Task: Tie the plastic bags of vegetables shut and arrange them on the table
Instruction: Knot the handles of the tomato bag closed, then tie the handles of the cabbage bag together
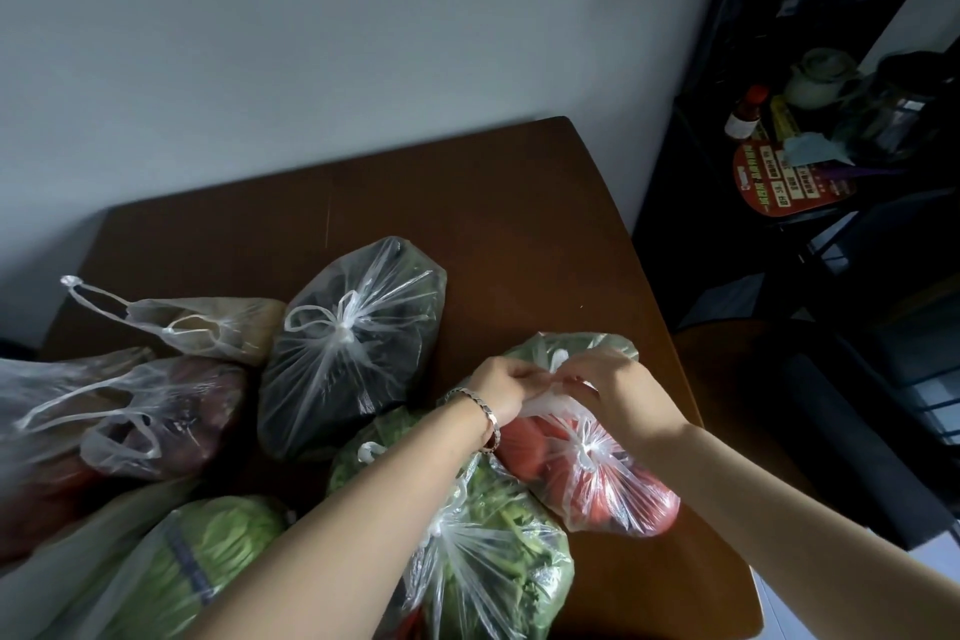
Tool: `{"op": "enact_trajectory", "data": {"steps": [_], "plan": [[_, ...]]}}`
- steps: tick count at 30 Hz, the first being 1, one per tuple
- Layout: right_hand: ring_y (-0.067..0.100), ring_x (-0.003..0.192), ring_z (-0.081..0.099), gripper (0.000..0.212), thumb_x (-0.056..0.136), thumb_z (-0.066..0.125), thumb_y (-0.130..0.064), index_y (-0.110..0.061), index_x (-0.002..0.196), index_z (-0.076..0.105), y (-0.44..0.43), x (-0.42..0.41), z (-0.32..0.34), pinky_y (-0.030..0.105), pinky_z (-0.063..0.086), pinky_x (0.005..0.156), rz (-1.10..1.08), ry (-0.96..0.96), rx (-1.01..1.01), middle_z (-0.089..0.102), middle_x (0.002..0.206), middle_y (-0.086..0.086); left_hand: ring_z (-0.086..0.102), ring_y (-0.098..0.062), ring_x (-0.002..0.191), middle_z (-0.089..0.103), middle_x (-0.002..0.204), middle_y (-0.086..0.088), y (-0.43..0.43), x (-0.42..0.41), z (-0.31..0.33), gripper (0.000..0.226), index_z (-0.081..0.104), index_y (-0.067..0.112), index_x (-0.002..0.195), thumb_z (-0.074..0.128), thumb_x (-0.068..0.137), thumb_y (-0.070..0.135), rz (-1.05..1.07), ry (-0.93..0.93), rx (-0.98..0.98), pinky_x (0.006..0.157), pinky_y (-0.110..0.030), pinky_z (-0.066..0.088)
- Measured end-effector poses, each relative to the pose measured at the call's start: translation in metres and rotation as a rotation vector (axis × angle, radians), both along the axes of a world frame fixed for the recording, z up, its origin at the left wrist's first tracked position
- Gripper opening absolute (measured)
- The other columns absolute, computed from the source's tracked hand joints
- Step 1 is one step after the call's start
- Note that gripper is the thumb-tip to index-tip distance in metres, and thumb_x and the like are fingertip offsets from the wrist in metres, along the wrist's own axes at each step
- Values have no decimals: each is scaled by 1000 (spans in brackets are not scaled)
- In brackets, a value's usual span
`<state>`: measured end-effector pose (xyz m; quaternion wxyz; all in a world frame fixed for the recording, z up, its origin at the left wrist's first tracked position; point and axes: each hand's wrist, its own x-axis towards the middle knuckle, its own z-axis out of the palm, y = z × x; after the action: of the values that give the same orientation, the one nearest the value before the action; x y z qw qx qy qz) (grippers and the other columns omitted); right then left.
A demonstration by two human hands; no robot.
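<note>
Bags already knotted, the dark one [349,343] mid-worktop and the tomato bag [597,468] by the right edge, flank the green bag [571,346] now being tied near that edge. Left hand [503,387] and right hand [605,382] each pinch one of its handles [558,358] above the mouth. Best, I judge, to cross them low and pull evenly so the thin plastic holds.

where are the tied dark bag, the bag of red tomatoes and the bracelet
tied dark bag [348,353], head view, on its bulging middle just below the knot
bag of red tomatoes [613,489], head view, on the red contents
bracelet [485,413], head view, on the band at the left wrist
</note>
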<state>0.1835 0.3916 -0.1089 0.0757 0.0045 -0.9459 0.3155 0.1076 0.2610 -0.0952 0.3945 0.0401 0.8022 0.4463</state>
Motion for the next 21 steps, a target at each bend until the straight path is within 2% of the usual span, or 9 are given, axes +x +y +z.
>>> {"op": "enact_trajectory", "data": {"steps": [3,6,8,10,13,15,17,19,21], "plan": [[21,86,60,12,73,68,-28,-16,72,69,1,-3,-5,36,52,72,-25,99,282,68,86,0,56,-17,87,69,97,-16,3,-3,0,22,69,1,102,61,86,16,-18,92,-49,80,-25,42],[18,93,43,28,82,45,-34,-17,75,67,0,-3,-7,38,43,81,-81,110,389,64,87,-2,55,-18,82,70,100,-20,11,-9,0,21,71,2,97,63,85,17,-49,226,-126,73,-25,40],[19,92,40,33,83,39,-33,-17,73,66,-2,1,-8,34,30,85,-88,110,374,63,85,0,59,-20,85,71,99,-15,13,-14,-2,17,72,5,95,60,85,12,-21,273,-180,70,-21,39],[18,90,39,34,84,38,-33,-18,70,65,-3,5,-9,32,26,84,-95,105,334,61,82,-1,63,-24,95,71,102,-12,13,-19,-8,18,73,6,96,58,85,9,18,296,-210,72,-21,42],[16,89,39,37,85,38,-34,-18,72,68,-1,10,-17,32,30,86,-113,53,321,62,82,-1,62,-27,101,69,108,-12,17,-15,-14,20,71,5,100,56,86,10,24,330,-252,75,-21,43],[18,100,40,34,90,39,-34,-18,85,69,0,6,-13,38,35,95,-115,-111,299,62,95,0,62,-29,102,69,109,-13,19,-15,-15,22,70,6,101,53,88,11,-1,368,-269,80,-25,45],[20,114,41,28,94,40,-34,-20,102,63,2,-2,-6,42,28,103,-105,-341,269,57,111,-1,60,-30,104,67,110,-12,15,-19,-13,22,70,11,100,52,88,11,-70,447,-308,86,-32,48],[21,112,47,24,93,42,-33,-20,106,58,1,-11,4,40,31,102,-98,-439,226,57,113,0,57,-29,109,61,118,-8,5,-23,-7,24,66,17,107,51,89,12,-205,556,-385,92,-36,47],[22,100,56,20,92,44,-28,-18,105,56,-8,-21,17,37,42,92,-84,-409,149,61,108,4,55,-27,112,53,124,-8,-13,-25,1,28,59,16,117,53,90,14,-259,621,-412,96,-35,45]]}}
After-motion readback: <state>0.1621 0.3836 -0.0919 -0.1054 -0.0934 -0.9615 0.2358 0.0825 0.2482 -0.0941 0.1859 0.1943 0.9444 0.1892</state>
